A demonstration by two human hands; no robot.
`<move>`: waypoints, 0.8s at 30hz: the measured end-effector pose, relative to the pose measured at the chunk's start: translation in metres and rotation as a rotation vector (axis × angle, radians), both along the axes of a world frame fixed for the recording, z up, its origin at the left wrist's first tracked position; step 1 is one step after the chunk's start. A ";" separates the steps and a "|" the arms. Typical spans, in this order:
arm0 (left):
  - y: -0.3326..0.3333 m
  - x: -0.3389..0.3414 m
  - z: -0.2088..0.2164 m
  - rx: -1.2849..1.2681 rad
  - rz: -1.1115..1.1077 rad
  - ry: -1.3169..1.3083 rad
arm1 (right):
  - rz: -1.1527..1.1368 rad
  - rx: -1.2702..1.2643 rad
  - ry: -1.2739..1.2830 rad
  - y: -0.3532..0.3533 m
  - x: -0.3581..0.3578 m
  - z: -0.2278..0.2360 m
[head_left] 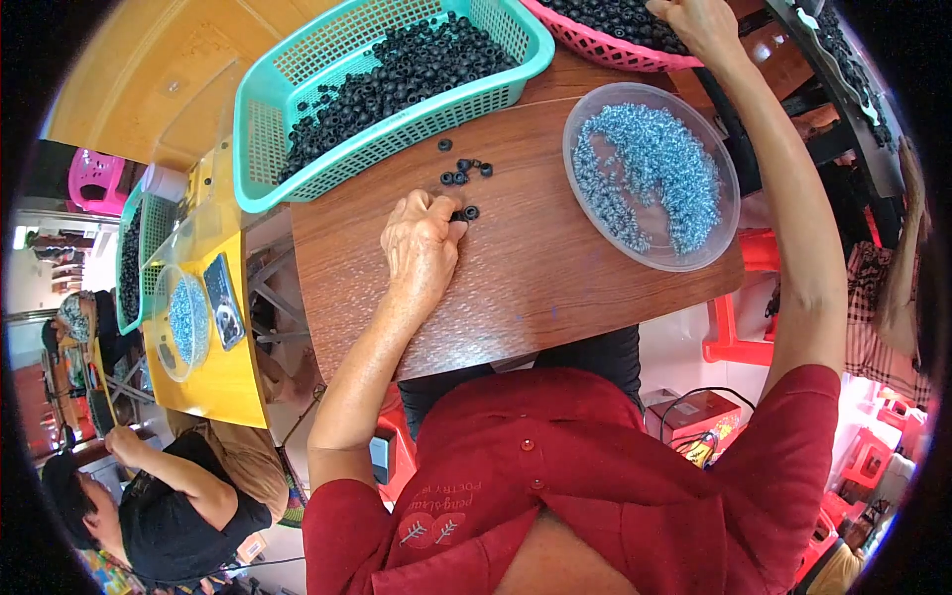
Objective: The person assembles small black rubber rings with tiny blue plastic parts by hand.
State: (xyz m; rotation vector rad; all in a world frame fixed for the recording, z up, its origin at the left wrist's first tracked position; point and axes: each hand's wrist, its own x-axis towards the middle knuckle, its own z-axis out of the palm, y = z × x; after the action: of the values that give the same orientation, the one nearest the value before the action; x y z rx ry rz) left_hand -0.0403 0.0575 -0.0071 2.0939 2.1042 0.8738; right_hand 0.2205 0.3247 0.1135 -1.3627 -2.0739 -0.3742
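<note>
The left grip (pixel 421 238) rests on the brown worktop (pixel 535 263), curled narrow at a few small black rings (pixel 470 213) by its fingertips; I cannot tell whether it pinches one. A loose cluster of rings (pixel 462 175) lies just beyond it. Farther beyond, the teal basket (pixel 254 139) of black rings closes off that side, its near wall running slantwise. To the left grip's right, bare wood stretches to the round clear tub (pixel 650 206) of blue beads (pixel 686 174), which sits near the worktop's right edge. Wood also runs from this grip back to the near edge, which the forearm crosses. The right grip (pixel 699 28) is at the pink basket (pixel 615 46) of black pieces; its hold cannot be told.
</note>
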 end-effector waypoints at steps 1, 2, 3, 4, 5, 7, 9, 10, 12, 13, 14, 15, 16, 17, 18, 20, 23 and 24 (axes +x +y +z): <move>0.001 0.000 0.000 -0.001 0.001 0.001 | -0.016 0.046 0.010 0.002 0.001 -0.005; 0.001 -0.002 -0.001 -0.006 0.009 0.003 | -0.011 0.042 0.010 -0.004 -0.004 -0.007; -0.001 -0.003 -0.001 -0.010 0.016 0.001 | 0.132 0.070 0.119 -0.020 -0.011 -0.007; -0.005 -0.003 0.001 -0.066 0.043 -0.258 | 0.273 0.096 0.228 -0.037 -0.016 -0.008; -0.011 -0.002 0.004 -0.121 0.071 -0.514 | 0.364 0.078 0.213 -0.054 -0.018 -0.013; -0.019 0.002 0.013 -0.188 0.034 -0.915 | 0.552 0.079 0.189 -0.089 -0.023 -0.034; -0.025 0.009 0.027 -0.266 0.015 -1.409 | 0.698 -0.039 0.235 -0.136 -0.037 -0.053; -0.027 0.013 0.028 -0.275 0.011 -1.415 | 0.728 -0.175 0.280 -0.163 -0.045 -0.056; -0.032 0.020 0.031 -0.283 -0.050 -1.611 | 0.868 -0.202 0.386 -0.198 -0.055 -0.070; -0.035 0.023 0.030 -0.286 -0.052 -1.647 | 0.864 -0.206 0.386 -0.210 -0.062 -0.072; -0.038 0.025 0.029 -0.292 -0.055 -1.650 | 0.913 -0.257 0.461 -0.220 -0.067 -0.073; -0.041 0.028 0.027 -0.279 -0.075 -1.712 | 0.960 -0.309 0.536 -0.228 -0.070 -0.074; -0.043 0.030 0.026 -0.266 -0.096 -1.774 | 0.953 -0.310 0.534 -0.232 -0.071 -0.078; -0.042 0.033 0.025 -0.247 -0.129 -1.820 | 0.947 -0.304 0.558 -0.236 -0.072 -0.083; -0.044 0.035 0.026 -0.251 -0.131 -1.821 | 0.941 -0.297 0.581 -0.239 -0.071 -0.085; -0.047 0.039 0.029 -0.295 -0.082 -1.824 | 0.920 -0.305 0.579 -0.242 -0.067 -0.087; -0.050 0.044 0.037 -0.345 -0.040 -1.890 | 0.898 -0.357 0.595 -0.243 -0.060 -0.088; -0.050 0.044 0.035 -0.347 -0.041 -1.892 | 0.897 -0.400 0.612 -0.244 -0.058 -0.087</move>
State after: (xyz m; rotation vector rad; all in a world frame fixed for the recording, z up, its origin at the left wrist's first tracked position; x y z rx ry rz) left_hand 0.0041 0.0070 0.0281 0.3780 0.9024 1.3680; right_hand 0.1629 0.0808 0.0263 -0.4915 -2.0112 0.7683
